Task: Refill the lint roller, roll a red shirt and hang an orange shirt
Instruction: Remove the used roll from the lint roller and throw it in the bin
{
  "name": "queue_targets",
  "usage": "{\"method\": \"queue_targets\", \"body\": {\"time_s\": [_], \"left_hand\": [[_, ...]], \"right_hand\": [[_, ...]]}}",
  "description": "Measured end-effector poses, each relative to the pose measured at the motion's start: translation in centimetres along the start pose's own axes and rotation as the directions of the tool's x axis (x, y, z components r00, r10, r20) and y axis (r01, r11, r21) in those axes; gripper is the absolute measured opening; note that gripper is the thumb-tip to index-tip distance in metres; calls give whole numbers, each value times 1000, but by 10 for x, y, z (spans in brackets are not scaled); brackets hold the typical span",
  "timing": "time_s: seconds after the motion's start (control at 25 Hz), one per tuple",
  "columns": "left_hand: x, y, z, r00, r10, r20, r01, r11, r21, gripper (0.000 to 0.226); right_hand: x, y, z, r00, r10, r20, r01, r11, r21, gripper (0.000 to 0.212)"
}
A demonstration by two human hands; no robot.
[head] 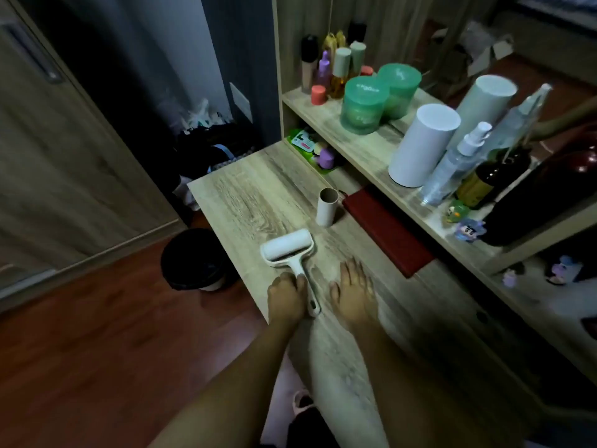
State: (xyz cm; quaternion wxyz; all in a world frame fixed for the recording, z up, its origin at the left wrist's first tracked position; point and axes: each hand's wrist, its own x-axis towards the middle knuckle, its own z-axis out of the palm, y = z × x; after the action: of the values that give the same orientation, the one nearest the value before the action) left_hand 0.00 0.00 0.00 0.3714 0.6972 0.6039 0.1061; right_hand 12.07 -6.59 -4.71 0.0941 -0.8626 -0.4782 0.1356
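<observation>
roller point(288, 250): lies on desk point(245, 195) near front edge; I judge it light, stiff plastic, sheet tacky; take it by handle
left hand point(286, 295): fingers bent against handle; full grip I cannot tell
right hand point(353, 295): flat on desk beside handle, fingers spread, holds nothing
core point(328, 206): upright beyond roller; light, crushable
hidden: no shirts in view; dim, blurred
</observation>
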Motion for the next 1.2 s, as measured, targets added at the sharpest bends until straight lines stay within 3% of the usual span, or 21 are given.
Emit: {"method": "queue_targets", "body": {"time_s": [0.12,0.28,0.4,0.48,0.56,0.64,0.76,0.84,0.96,1.04,1.2], "left_hand": [[8,6,13,994,-78,-74,72,995,-75,45],[10,10,25,979,-169,-109,151,975,-160,40],[5,8,22,964,-213,-158,166,949,-267,34],[0,3,10,972,-154,-180,106,963,-249,32],[-1,-2,-6,980,-40,-196,1,981,-193,31],[-2,-2,-25,973,76,-219,-110,983,-147,29],[-11,3,-55,930,266,-252,-296,951,-87,36],[-23,8,-73,890,381,-250,-408,911,-65,46],[-47,14,-96,834,507,-218,-527,849,-46,53],[-60,14,-108,829,527,-189,-553,823,-130,43],[-57,27,-144,901,296,-316,-428,718,-549,17]], "right_hand": [[5,3,8,995,-17,-97,18,1000,13,56],[1,3,11,980,-48,-194,46,999,-18,56],[3,2,7,996,-32,-82,32,999,4,58],[7,-3,2,1000,22,-4,-21,990,140,59],[13,-14,-17,988,153,15,-144,887,439,53],[17,-35,-46,963,263,55,-226,682,696,41],[14,-75,-89,963,222,150,-228,388,893,47],[8,-98,-116,968,213,135,-186,242,952,54],[-6,-121,-144,934,357,-8,-42,132,990,32],[-16,-133,-161,899,428,-92,56,97,994,18],[-27,-143,-183,892,396,-219,162,174,971,24]]}}
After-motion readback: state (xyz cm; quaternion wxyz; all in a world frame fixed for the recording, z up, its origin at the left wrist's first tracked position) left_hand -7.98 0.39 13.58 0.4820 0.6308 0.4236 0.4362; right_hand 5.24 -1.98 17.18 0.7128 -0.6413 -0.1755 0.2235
